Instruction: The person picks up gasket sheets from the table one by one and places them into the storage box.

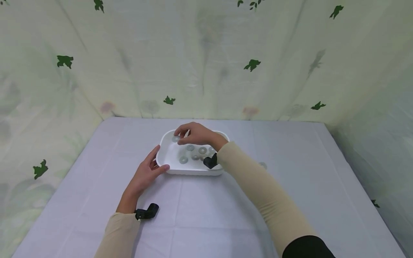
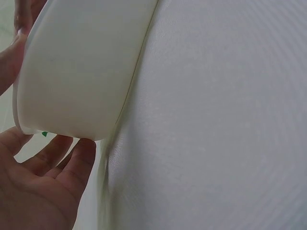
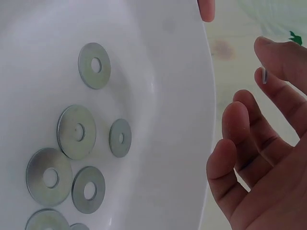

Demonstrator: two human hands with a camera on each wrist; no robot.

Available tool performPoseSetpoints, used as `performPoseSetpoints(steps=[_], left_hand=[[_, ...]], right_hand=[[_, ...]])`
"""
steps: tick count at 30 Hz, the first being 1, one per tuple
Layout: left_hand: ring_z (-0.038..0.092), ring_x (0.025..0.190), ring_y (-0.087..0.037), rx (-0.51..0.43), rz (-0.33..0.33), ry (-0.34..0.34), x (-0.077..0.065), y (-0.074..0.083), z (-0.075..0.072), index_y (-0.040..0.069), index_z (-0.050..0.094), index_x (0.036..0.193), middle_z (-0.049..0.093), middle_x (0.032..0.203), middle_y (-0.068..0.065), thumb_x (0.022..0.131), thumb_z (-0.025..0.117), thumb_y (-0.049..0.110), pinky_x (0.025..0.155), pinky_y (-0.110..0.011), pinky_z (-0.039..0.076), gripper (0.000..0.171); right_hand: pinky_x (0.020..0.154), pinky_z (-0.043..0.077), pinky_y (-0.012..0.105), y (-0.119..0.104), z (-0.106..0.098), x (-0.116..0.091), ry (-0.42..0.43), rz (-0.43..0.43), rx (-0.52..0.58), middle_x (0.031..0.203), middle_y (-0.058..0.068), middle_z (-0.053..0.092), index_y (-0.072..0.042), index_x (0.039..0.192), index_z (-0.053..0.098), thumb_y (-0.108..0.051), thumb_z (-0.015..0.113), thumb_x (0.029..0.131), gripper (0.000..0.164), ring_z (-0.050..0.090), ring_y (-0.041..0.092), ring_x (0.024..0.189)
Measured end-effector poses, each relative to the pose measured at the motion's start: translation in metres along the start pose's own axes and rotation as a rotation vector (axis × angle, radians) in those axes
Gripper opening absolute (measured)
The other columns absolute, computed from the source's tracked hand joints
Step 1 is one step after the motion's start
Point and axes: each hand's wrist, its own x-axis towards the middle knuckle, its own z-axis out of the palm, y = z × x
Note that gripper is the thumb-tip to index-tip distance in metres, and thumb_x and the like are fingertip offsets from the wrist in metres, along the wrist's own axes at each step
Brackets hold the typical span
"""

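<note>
A white plastic tray (image 1: 171, 154) with rounded corners stands on the table, several grey metal washers (image 3: 76, 132) lying flat on its floor. My right hand (image 1: 196, 134) reaches over the tray's far left part. Between thumb and index fingertip it pinches a washer (image 3: 265, 75), seen edge-on in the right wrist view. The other fingers are bent and hold nothing. My left hand (image 1: 149, 173) steadies the tray at its near left corner, thumb at the front rim and fingers along the left side. In the left wrist view its fingertips (image 2: 86, 146) touch the outer wall.
Right of the tray, beside my right sleeve, another round washer (image 1: 262, 165) lies on the white tablecloth (image 1: 306, 186). A pale curtain with green leaf prints (image 1: 206, 71) hangs behind the table and at both sides.
</note>
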Motion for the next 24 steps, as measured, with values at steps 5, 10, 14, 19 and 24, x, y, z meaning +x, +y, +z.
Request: performPoseSetpoints(steps=[5,10,14,19,24], left_hand=[[0.042,0.144,-0.034,0.009,-0.001,0.006,-0.001,-0.001,0.000,0.028,0.011,0.161,0.023,0.166,-0.009,0.092,0.071,0.029,0.091,-0.012,0.045,0.091],[0.045,0.142,-0.033,0.005,-0.003,0.008,-0.001,0.000,0.000,0.028,0.012,0.161,0.025,0.165,-0.010,0.092,0.072,0.030,0.089,-0.009,0.044,0.091],[0.042,0.143,-0.035,-0.001,0.004,0.009,-0.002,0.000,-0.002,0.025,0.012,0.161,0.023,0.166,-0.011,0.091,0.072,0.029,0.087,-0.005,0.042,0.093],[0.039,0.146,-0.036,0.025,-0.001,0.015,-0.001,-0.002,-0.002,0.025,0.011,0.161,0.021,0.166,-0.012,0.090,0.073,0.033,0.103,-0.023,0.045,0.095],[0.038,0.146,-0.036,0.031,-0.025,0.020,-0.004,-0.006,0.000,0.025,0.011,0.161,0.021,0.166,-0.013,0.090,0.073,0.034,0.111,-0.047,0.040,0.094]], right_hand=[[0.093,0.052,0.031,0.000,0.001,0.001,0.046,0.044,-0.002,0.133,0.004,0.061,-0.022,0.137,0.057,-0.026,0.068,0.093,0.046,0.060,0.021,0.115],[0.099,0.051,0.035,-0.002,-0.006,-0.005,0.142,0.063,-0.046,0.142,0.006,0.054,-0.021,0.145,0.047,-0.026,0.064,0.096,0.052,0.060,0.023,0.115],[0.095,0.052,0.033,-0.006,-0.019,-0.023,0.173,0.024,-0.090,0.139,0.006,0.054,-0.019,0.142,0.051,-0.023,0.063,0.097,0.047,0.062,0.022,0.107],[0.089,0.053,0.033,-0.010,-0.026,-0.065,0.185,-0.048,-0.099,0.136,0.006,0.056,-0.015,0.138,0.056,-0.019,0.064,0.096,0.043,0.062,0.021,0.099],[0.082,0.054,0.031,-0.001,-0.025,-0.118,0.173,-0.097,-0.105,0.134,0.003,0.059,-0.013,0.133,0.059,-0.015,0.065,0.095,0.039,0.063,0.015,0.090]])
